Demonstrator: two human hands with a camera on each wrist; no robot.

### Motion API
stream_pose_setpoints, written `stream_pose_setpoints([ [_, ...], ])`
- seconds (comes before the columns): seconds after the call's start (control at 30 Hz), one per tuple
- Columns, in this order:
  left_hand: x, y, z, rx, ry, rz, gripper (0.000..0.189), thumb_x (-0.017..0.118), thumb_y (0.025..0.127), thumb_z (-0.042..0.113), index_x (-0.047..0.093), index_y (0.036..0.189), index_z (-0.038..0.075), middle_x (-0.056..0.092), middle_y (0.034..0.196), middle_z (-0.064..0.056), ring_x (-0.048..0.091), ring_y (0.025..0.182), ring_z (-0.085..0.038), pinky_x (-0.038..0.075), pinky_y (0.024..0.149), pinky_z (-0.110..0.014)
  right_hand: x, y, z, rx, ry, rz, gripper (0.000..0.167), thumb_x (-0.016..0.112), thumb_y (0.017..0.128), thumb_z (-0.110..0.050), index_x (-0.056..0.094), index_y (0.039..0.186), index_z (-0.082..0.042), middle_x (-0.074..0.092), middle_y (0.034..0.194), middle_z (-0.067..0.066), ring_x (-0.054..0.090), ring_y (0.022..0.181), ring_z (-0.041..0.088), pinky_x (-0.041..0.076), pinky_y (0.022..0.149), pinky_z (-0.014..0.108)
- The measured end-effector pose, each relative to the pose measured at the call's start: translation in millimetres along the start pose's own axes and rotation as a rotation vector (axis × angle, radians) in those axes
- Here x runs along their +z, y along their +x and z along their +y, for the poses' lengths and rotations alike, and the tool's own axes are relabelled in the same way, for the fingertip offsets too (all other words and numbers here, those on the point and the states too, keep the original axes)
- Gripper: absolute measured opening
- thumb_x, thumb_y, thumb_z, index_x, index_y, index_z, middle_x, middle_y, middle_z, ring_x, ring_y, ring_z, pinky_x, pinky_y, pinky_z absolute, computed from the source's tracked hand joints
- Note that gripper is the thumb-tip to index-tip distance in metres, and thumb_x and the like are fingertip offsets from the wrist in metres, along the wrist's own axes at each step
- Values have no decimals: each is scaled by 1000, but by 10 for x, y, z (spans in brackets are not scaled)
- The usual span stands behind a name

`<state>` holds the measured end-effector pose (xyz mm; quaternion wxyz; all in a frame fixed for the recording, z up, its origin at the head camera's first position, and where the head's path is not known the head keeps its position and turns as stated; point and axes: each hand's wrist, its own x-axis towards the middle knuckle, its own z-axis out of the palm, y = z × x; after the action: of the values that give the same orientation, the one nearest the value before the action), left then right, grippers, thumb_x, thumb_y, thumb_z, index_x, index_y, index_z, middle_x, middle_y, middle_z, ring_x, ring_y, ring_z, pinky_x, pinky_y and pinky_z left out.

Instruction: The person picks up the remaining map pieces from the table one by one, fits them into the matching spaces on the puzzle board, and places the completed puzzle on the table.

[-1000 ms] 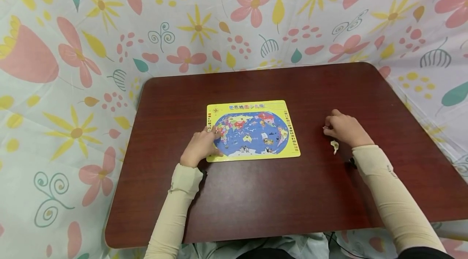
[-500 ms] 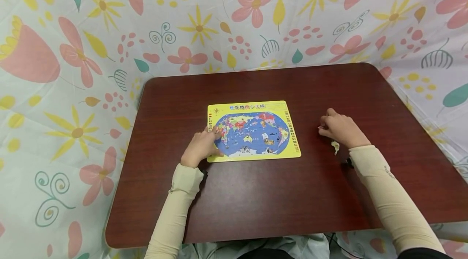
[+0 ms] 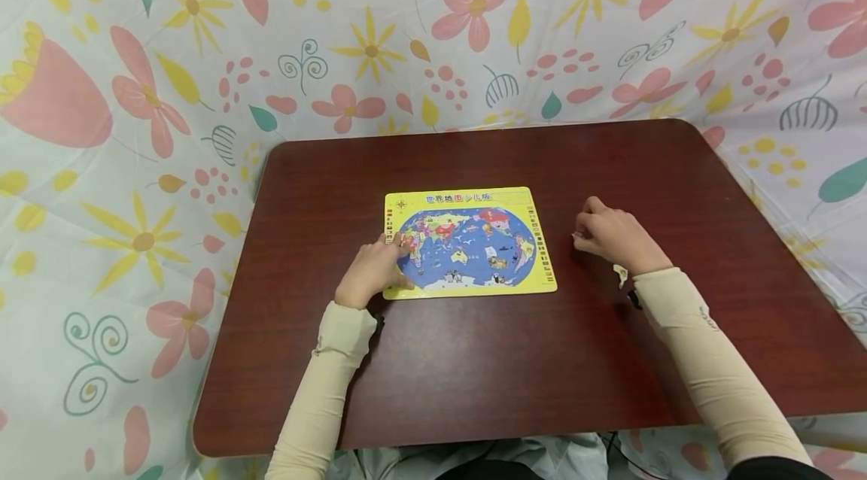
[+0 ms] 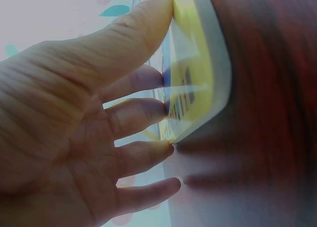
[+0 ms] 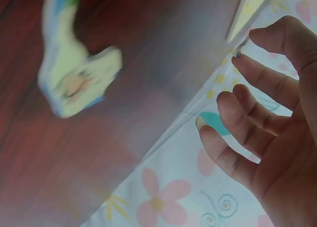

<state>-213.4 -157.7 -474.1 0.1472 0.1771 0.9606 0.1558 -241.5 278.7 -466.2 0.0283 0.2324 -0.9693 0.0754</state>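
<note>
A yellow-framed world map puzzle board [image 3: 474,243] lies flat on the brown table. My left hand [image 3: 372,269] rests on its left edge; in the left wrist view the fingers [image 4: 141,157] are spread and fairly straight, with the tips at the board's corner [image 4: 190,98]. To the right of the board, my right hand [image 3: 612,239] pinches a small puzzle piece [image 5: 240,47] between thumb and index finger, most of it covered by the fingertips. Another puzzle piece [image 5: 74,83], cream with blue edges, lies on the table under the right wrist, partly hidden in the head view.
The table [image 3: 501,367] has rounded corners and ends close to the person's lap. Floral cloth [image 3: 325,36] hangs behind it and along both sides. A dark cable [image 3: 612,444] hangs below the front edge.
My right hand has moved left toward the board with the small piece pinched in it, now partly covering the loose piece. The left hand and the board have stayed in place.
</note>
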Motion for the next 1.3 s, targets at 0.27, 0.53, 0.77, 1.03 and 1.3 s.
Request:
stream_pose_setpoints([
  [0.27, -8, 2, 1, -15, -8, -10, 80, 88, 79, 37, 53, 147, 14, 36, 159, -18, 38, 141, -44, 38, 109, -54, 30, 133, -162, -40, -3, -2, 9, 74, 84, -10, 68, 79, -8, 50, 90, 10, 46, 52, 16, 42, 50, 35],
  [0.53, 29, -23, -7, -19, -19, -9, 79, 87, 79, 37, 54, 147, 13, 36, 159, -18, 35, 143, -44, 35, 112, -53, 56, 217, -328, -91, 22, -3, 8, 75, 83, -5, 68, 78, -8, 53, 95, 13, 47, 56, 17, 43, 53, 35],
  [0.77, 47, -35, 0, -2, -16, -9, 77, 87, 79, 35, 55, 146, 13, 36, 158, -18, 30, 146, -45, 34, 111, -56, 123, 259, -395, -147, 18, 21, 10, 76, 82, -4, 67, 78, -8, 54, 95, 13, 45, 56, 16, 42, 53, 33],
  [1.03, 14, -26, 13, 9, 1, 7, 74, 88, 79, 35, 58, 143, 12, 37, 158, -19, 31, 145, -44, 36, 110, -55, 147, 362, -503, -204, 19, 29, 6, 76, 84, -3, 70, 83, -5, 54, 92, 10, 45, 55, 14, 42, 52, 32],
  [1.3, 14, -20, 14, 16, 20, 10, 72, 87, 80, 38, 60, 142, 13, 37, 158, -18, 36, 143, -42, 38, 109, -53, 202, 432, -597, -213, 6, -18, 8, 80, 84, -7, 74, 89, -3, 56, 97, 13, 48, 59, 16, 46, 55, 35],
])
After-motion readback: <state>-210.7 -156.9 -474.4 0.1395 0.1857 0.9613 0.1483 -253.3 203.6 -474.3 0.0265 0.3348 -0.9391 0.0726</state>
